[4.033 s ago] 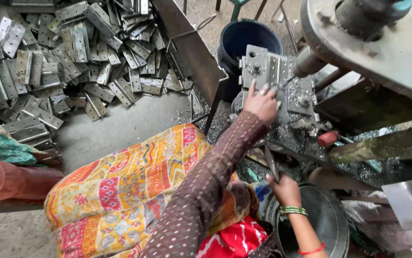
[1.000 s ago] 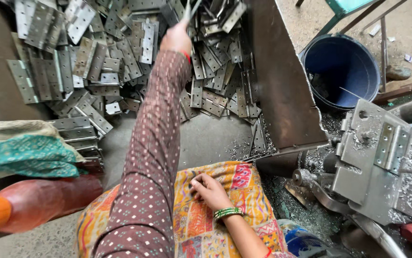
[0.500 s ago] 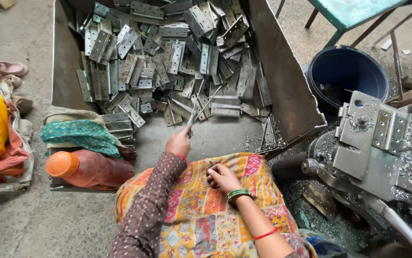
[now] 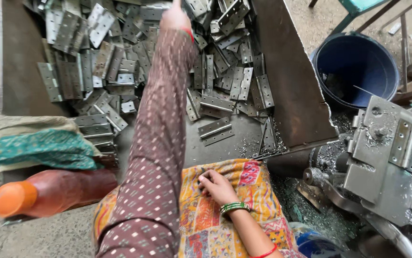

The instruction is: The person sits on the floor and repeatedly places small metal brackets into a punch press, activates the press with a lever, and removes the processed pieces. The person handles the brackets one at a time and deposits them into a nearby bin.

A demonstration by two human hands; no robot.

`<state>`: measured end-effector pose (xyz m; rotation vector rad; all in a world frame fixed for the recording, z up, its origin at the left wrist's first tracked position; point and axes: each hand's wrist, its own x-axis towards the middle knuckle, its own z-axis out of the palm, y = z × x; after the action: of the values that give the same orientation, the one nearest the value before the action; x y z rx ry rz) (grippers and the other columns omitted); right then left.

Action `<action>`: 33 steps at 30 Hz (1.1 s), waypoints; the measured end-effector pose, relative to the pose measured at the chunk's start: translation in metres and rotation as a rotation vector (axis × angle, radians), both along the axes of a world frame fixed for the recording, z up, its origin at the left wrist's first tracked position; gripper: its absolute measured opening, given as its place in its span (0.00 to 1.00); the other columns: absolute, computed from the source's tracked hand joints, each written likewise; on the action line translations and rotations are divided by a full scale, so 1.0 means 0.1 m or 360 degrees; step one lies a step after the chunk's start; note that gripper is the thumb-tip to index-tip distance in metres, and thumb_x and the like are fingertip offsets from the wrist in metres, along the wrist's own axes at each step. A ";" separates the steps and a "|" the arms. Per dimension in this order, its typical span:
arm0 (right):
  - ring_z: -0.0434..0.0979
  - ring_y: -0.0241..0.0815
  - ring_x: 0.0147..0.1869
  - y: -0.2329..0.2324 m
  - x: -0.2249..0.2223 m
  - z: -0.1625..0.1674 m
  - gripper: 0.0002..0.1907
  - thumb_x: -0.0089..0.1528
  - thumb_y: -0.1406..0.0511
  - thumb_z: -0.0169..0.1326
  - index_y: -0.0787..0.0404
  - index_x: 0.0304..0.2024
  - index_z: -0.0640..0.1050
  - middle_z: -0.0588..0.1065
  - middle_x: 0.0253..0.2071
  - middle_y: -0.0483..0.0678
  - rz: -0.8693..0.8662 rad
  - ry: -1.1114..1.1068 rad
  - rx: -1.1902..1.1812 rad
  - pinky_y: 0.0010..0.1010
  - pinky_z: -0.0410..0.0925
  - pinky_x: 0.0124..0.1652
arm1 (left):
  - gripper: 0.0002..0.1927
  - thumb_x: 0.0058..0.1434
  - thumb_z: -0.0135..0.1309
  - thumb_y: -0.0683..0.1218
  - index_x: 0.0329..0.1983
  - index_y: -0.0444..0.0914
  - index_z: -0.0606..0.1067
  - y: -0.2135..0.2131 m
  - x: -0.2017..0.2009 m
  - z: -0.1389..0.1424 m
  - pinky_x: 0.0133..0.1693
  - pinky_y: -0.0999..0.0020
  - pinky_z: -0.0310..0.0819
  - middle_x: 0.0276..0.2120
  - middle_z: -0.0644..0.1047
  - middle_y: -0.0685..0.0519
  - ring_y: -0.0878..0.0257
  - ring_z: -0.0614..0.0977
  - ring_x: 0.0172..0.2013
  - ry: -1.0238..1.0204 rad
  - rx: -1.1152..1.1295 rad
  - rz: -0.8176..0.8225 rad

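Left hand (image 4: 175, 16) stretched over hinge pile (image 4: 134, 62) near tray's far edge, grip not discernible; right hand (image 4: 218, 186) resting loosely curled, empty, on patterned cloth (image 4: 215, 224).

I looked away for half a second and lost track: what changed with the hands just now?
The left hand went from the near edge of the hinges out to the far side of the pile; what it grips, if anything, is hidden. The right hand stayed resting on the patterned cloth; the bucket stayed put.

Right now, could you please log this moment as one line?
left hand: reaching into hinge pile | right hand: resting on patterned cloth | bucket: beside machine
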<state>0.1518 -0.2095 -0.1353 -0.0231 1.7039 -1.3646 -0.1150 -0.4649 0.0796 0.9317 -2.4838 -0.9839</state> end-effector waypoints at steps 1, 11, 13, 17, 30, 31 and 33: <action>0.76 0.30 0.30 0.01 0.01 -0.01 0.13 0.66 0.57 0.54 0.61 0.42 0.76 0.80 0.33 0.42 -0.0008 -0.0003 -0.0039 0.26 0.70 0.33 | 0.33 0.68 0.40 0.41 0.73 0.63 0.61 0.01 -0.04 -0.09 0.47 0.52 0.80 0.43 0.81 0.38 0.45 0.85 0.46 -0.0041 0.0032 0.0016; 0.77 0.31 0.30 0.03 0.00 -0.03 0.13 0.65 0.59 0.55 0.63 0.42 0.77 0.80 0.32 0.44 0.0010 0.0111 -0.0046 0.26 0.71 0.34 | 0.32 0.70 0.34 0.42 0.74 0.66 0.55 0.01 0.44 -0.52 0.48 0.51 0.79 0.44 0.79 0.37 0.44 0.84 0.46 -0.0263 0.0030 -0.0191; 0.77 0.31 0.30 0.03 -0.01 -0.01 0.13 0.65 0.59 0.55 0.62 0.42 0.77 0.81 0.32 0.44 0.0014 0.0125 -0.0052 0.26 0.71 0.34 | 0.36 0.66 0.36 0.42 0.75 0.66 0.52 0.07 0.75 -0.72 0.48 0.46 0.76 0.41 0.79 0.34 0.41 0.82 0.45 -0.0391 -0.0055 -0.0282; 0.77 0.32 0.30 0.04 0.00 0.01 0.13 0.66 0.58 0.54 0.63 0.42 0.76 0.80 0.32 0.45 -0.0014 0.0098 -0.0067 0.27 0.72 0.33 | 0.32 0.69 0.37 0.44 0.73 0.67 0.59 0.22 1.37 -1.11 0.47 0.44 0.75 0.41 0.79 0.32 0.37 0.82 0.44 -0.0372 -0.0068 -0.0281; 0.77 0.33 0.31 -0.02 -0.02 0.01 0.14 0.65 0.58 0.55 0.62 0.43 0.77 0.80 0.33 0.46 -0.0023 0.0114 -0.0093 0.28 0.72 0.33 | 0.31 0.60 0.47 0.42 0.67 0.56 0.69 0.64 3.11 -1.61 0.41 0.46 0.77 0.35 0.80 0.35 0.40 0.83 0.37 -0.0595 0.0120 -0.0329; 0.76 0.33 0.30 -0.03 -0.02 0.02 0.14 0.65 0.57 0.54 0.62 0.43 0.77 0.80 0.33 0.46 -0.0020 0.0102 -0.0101 0.28 0.72 0.33 | 0.30 0.61 0.46 0.42 0.67 0.56 0.70 0.67 3.21 -1.57 0.40 0.47 0.78 0.34 0.80 0.35 0.42 0.84 0.35 -0.0574 0.0151 -0.0311; 0.75 0.33 0.30 -0.03 -0.02 0.03 0.14 0.65 0.57 0.54 0.61 0.42 0.77 0.79 0.33 0.45 -0.0019 0.0068 -0.0112 0.28 0.72 0.33 | 0.29 0.62 0.45 0.41 0.67 0.54 0.70 0.69 3.33 -1.45 0.38 0.50 0.79 0.32 0.80 0.36 0.45 0.86 0.32 -0.0338 0.0139 -0.0344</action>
<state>0.1498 -0.2129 -0.1321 -0.0827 1.6928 -1.4416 0.2182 -0.3957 -0.0658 0.8456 -2.7860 -1.1212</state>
